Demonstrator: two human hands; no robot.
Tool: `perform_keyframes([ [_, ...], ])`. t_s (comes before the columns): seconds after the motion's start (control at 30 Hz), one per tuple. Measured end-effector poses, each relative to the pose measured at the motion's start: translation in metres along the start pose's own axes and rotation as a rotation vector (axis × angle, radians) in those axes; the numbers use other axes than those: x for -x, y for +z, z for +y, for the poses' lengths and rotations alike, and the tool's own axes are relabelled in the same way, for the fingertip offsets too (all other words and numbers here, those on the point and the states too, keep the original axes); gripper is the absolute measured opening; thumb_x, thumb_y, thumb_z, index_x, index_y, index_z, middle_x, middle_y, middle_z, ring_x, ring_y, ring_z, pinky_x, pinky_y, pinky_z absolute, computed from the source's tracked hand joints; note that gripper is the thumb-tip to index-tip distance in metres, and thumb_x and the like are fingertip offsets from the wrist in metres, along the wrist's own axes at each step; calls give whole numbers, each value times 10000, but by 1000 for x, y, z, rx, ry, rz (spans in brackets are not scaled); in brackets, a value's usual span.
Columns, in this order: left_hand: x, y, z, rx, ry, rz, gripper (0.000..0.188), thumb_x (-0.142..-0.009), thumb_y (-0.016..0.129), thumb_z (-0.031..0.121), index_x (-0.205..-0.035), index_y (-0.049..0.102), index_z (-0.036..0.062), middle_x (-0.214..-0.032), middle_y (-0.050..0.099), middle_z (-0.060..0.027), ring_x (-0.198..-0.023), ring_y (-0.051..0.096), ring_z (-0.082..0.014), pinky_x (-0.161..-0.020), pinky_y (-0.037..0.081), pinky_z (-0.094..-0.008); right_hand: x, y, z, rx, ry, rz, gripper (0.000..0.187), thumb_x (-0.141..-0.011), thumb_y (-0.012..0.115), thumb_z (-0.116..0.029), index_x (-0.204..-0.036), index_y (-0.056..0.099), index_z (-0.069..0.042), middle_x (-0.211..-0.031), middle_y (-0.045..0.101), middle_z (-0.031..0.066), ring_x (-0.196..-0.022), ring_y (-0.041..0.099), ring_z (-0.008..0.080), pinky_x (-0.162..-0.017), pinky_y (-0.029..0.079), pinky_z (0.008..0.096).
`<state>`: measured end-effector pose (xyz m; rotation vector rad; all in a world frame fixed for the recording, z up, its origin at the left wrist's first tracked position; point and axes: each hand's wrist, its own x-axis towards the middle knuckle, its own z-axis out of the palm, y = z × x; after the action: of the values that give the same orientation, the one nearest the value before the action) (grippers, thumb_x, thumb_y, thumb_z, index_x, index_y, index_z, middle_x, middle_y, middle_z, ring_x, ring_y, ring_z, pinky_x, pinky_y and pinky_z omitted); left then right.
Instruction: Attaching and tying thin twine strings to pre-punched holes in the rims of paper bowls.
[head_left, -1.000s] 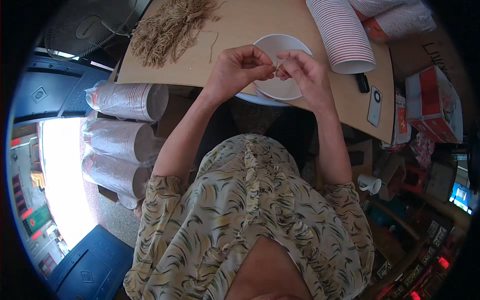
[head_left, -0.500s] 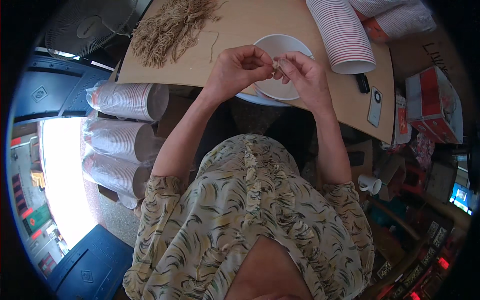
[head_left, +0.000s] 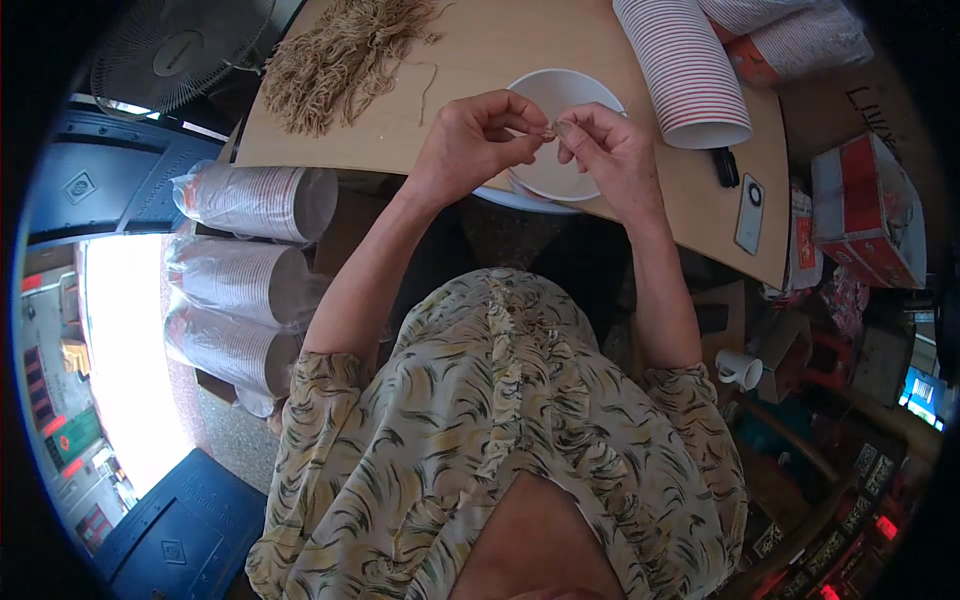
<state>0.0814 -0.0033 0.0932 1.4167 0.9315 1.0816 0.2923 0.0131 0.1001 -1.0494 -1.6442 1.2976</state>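
My left hand (head_left: 468,150) and my right hand (head_left: 615,160) meet at the fingertips above a white paper tub (head_left: 535,88) at the near edge of the table. Both are closed in a pinch on a small piece of tan string (head_left: 549,133), mostly hidden by the fingers. A loose heap of tan strings (head_left: 340,60) lies at the far left of the table, with one strand (head_left: 428,92) apart from it. Below the tub, the rim of another white container (head_left: 515,200) shows under the table edge.
A long nested stack of red-striped paper tubs (head_left: 685,70) lies on the table's right, near a black marker (head_left: 726,167) and a phone (head_left: 749,213). Plastic-wrapped tub stacks (head_left: 240,200) stand at left, below a fan (head_left: 180,55). A white mug (head_left: 738,369) sits at lower right.
The fingertips have shifted slightly around the string, and less of it shows between them. My arms stay almost in place.
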Motion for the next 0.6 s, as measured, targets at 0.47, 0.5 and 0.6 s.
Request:
perform_keyframes([
  [0.47,0,3,1,37,-53,28,327,-843,668,-56,-1169,649,-35,-989,753,-114,-905,714,-119,-773,587,-251,-2,-2,3,-22,-55,123,165,-1004,622,-134,-965,669,20,-754,633,-4,-680,553,44,-620,445,207],
  [0.5,0,4,1,32,-38,28,322,-858,663,-47,-1180,649,-35,-986,754,-111,-893,714,-118,-770,584,-245,-1,-2,2,-21,-58,125,165,-1004,622,-134,-965,669,20,-754,633,-4,-680,553,44,-620,445,207],
  [0.6,0,9,2,11,30,26,253,-886,686,5,-1137,699,-18,-957,758,-91,-825,700,-94,-732,566,-230,1,-2,0,-6,-84,158,163,-997,634,-137,-976,673,20,-754,633,-5,-686,560,47,-625,450,208],
])
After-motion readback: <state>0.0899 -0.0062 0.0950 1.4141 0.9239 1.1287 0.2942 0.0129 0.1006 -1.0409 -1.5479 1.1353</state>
